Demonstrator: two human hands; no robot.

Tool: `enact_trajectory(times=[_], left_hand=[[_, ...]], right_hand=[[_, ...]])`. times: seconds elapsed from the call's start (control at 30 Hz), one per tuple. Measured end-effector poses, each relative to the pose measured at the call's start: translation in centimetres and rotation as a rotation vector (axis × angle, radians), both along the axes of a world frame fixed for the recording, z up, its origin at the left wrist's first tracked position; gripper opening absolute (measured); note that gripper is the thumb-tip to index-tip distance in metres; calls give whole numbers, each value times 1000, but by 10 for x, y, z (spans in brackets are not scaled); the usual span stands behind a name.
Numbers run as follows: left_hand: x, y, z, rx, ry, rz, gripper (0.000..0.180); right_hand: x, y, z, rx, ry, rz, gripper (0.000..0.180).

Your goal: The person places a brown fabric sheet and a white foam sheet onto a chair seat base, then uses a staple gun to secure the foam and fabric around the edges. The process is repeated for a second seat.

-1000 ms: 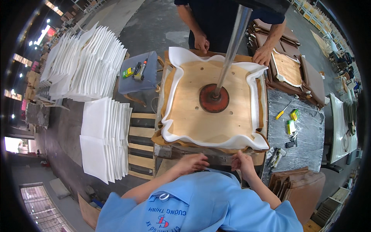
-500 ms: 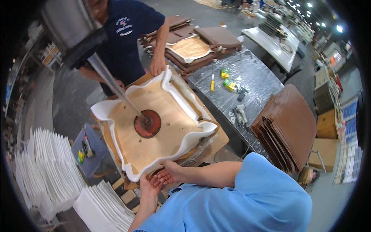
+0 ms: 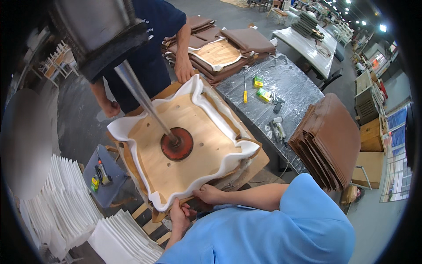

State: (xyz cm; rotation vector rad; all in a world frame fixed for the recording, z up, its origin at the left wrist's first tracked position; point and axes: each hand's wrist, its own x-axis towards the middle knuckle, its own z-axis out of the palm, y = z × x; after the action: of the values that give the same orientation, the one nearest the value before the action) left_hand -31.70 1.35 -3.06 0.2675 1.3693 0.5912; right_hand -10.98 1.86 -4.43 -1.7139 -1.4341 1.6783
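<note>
Likely soft and springy, the foam (image 3: 242, 151) rims the board (image 3: 204, 127) under the disc (image 3: 184, 147); left hand (image 3: 179, 214) and right hand (image 3: 209, 194) curl at its near edge, the best place to pinch; their grip is unclear.

Holed plywood panel (image 3: 200, 125) lay flat; white padding (image 3: 215, 113) curled up wavy around it, brown cover (image 3: 158, 215) outside, showing at desk's (image 3: 257, 166) near-left corner.

Head view, left fisheye of the pair: looks down and forward from above the wearer's blue shirt (image 3: 281, 229). Wooden panel (image 3: 213, 136) close below, pale table (image 3: 303, 46) far off upper right (dark rim, edges bend).
</note>
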Motion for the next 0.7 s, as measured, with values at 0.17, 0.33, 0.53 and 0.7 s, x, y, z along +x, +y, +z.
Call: enact_trajectory(times=[0.17,0.33,0.53,0.7], left_hand=[[-3,-17,-4,35,18,105,57],[-9,-15,-20,167,-74,71,66],[-12,-15,-8,353,-251,29,57],[28,-9,59,550,-139,-498,31]], right_hand=[[-4,-17,16,-35,85,-164,63],[-2,-15,41,-179,157,-140,63],[25,-10,44,-238,410,38,51],[152,-44,104,-137,578,-239,34]])
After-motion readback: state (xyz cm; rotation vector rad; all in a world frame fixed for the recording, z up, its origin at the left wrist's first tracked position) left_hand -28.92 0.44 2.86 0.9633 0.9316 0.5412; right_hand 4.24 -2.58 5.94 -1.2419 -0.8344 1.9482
